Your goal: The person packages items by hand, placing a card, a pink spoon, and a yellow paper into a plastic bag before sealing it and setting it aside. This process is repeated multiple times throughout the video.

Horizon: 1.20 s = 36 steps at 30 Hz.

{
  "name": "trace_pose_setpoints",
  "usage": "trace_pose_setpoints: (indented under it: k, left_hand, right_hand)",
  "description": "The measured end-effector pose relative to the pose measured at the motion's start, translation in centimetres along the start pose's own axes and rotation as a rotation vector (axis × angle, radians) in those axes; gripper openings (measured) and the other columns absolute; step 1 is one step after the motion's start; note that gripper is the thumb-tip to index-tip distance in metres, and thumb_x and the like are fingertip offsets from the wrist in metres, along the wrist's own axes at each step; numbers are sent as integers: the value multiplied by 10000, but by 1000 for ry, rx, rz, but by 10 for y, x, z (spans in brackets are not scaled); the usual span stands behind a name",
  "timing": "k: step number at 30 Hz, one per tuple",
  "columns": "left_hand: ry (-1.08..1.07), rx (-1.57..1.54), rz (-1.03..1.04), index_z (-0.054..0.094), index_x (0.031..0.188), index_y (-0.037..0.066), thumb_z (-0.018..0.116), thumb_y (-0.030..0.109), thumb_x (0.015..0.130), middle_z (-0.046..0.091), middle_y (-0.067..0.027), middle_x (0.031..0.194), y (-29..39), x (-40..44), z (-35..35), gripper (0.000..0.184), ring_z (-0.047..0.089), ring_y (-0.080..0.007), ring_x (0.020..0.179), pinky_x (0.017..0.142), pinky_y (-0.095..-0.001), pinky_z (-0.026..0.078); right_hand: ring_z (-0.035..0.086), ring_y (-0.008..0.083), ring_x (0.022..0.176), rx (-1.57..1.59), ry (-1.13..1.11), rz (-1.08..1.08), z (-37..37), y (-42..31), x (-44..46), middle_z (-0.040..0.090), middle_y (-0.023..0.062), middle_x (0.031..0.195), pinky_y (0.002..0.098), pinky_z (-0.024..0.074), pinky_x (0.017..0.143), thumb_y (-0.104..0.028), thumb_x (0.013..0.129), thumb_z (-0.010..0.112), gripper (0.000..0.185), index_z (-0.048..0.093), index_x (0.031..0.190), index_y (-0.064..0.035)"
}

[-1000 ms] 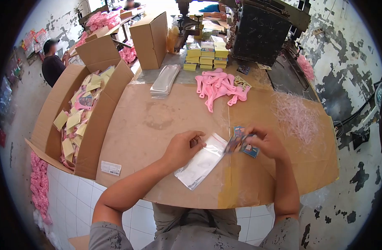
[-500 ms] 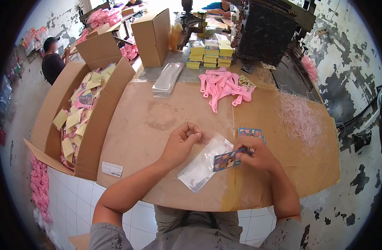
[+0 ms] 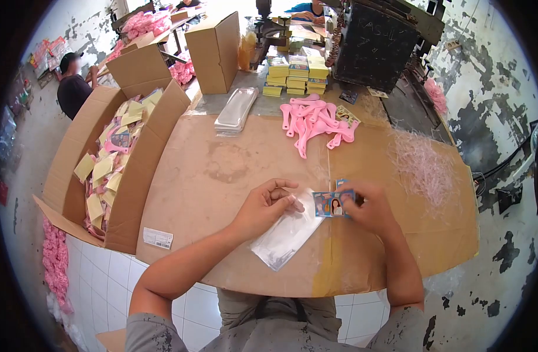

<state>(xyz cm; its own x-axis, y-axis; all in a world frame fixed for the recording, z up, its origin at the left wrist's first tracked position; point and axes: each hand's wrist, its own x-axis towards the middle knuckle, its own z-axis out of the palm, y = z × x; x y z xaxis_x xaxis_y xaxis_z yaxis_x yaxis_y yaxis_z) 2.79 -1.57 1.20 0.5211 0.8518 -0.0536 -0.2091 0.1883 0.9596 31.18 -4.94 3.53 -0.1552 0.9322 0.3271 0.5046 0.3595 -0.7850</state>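
Observation:
A clear plastic bag (image 3: 285,237) lies slantwise on the cardboard-covered table. My left hand (image 3: 263,208) is closed at the bag's upper end, thumb and fingers pinching the film near its mouth. In my right hand (image 3: 371,210) is a small blue printed card (image 3: 329,204) with a figure on it, held by its right end. The card's left end is at the bag's upper right edge; I cannot tell whether it is inside. Partly hidden behind the right hand, more blue cards (image 3: 341,183) lie on the table.
Pink spoon-like plastic pieces (image 3: 311,120) are heaped ahead, with a stack of clear bags (image 3: 236,111) to their left. Card stacks (image 3: 297,73) stand farther back. At left is an open carton (image 3: 146,167) of packed pieces; clear strips (image 3: 424,167) lie at right. A person (image 3: 75,88) is beyond.
My right hand has moved the card up and slightly right, turning it level, to the bag's upper end. My left hand has shifted slightly, its fingers still at the bag.

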Motion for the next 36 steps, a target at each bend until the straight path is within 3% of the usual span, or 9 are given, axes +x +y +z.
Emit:
trace_pose_setpoints:
  k: [2, 5, 8, 15, 20, 23, 27, 32, 36]
  left_hand:
    - [-6, 20, -7, 535, 1351, -9, 575, 56, 1056, 753, -153, 1050, 2, 1, -1, 305, 737, -189, 998, 885, -298, 576]
    - [-22, 30, 2, 528, 1351, -22, 595, 51, 1046, 759, -150, 1049, 2, 1, -4, 321, 733, -170, 995, 880, -289, 577]
    - [-21, 79, 44, 510, 1362, -28, 621, 32, 1027, 762, -151, 1044, 3, -4, 3, 358, 738, -170, 994, 868, -288, 580]
    - [-19, 90, 26, 492, 1393, -14, 665, 34, 1007, 770, -143, 1056, 10, -9, 9, 426, 733, -149, 992, 866, -283, 571]
    - [-123, 418, 93, 459, 1454, 1, 648, 35, 1017, 770, -156, 1056, 12, -15, 13, 478, 729, -141, 981, 856, -281, 572]
    - [-147, 533, 112, 454, 1483, 34, 649, 41, 1018, 772, -148, 1055, 17, -17, 16, 504, 724, -137, 996, 862, -293, 575]
    - [-112, 329, 112, 465, 1495, 72, 662, 51, 1011, 779, -128, 1048, 12, -17, 13, 523, 725, -129, 998, 870, -309, 581]
    - [-199, 524, 82, 466, 1491, 65, 662, 45, 1009, 762, -145, 1108, 26, -22, 18, 520, 736, -161, 999, 872, -309, 587]
    - [-233, 538, 56, 468, 1490, 69, 671, 54, 1009, 747, -143, 1152, 27, -23, 17, 522, 736, -178, 1002, 874, -309, 588]
  right_hand:
    - [663, 90, 810, -435, -66, -132, 2, 2, 0, 725, 26, 941, 298, 536, 690, -55, 934, 655, 168, 714, 1086, -11]
    - [664, 86, 827, -195, -67, 132, -5, -17, 0, 733, 20, 933, 284, 532, 699, -77, 958, 665, 152, 717, 1085, -11]
    - [656, 80, 812, 308, 80, 221, 0, -7, -1, 732, 24, 896, 269, 519, 690, -84, 968, 665, 142, 716, 1070, 1]
    - [613, 77, 749, 210, -17, 18, 2, -13, 0, 709, 28, 888, 258, 485, 648, -47, 947, 666, 127, 723, 1058, -20]
    - [525, 97, 653, -29, -211, -173, 1, -17, 5, 632, 15, 818, 273, 425, 588, -29, 902, 696, 153, 720, 1052, -47]
    - [519, 95, 662, 74, -167, 15, 6, -28, 2, 629, 8, 838, 280, 415, 584, -42, 909, 696, 117, 719, 1024, -44]
    - [529, 91, 690, 89, -236, -28, -7, -17, 5, 624, 7, 842, 274, 424, 600, -41, 917, 691, 122, 723, 1034, -53]
    - [528, 57, 697, 27, -327, -174, 0, -31, 5, 611, -12, 820, 248, 423, 599, -37, 914, 731, 126, 717, 1039, -51]
    - [542, 20, 700, 313, -58, 56, 20, -24, 0, 647, -30, 833, 215, 419, 584, -90, 908, 801, 175, 710, 1048, -37]
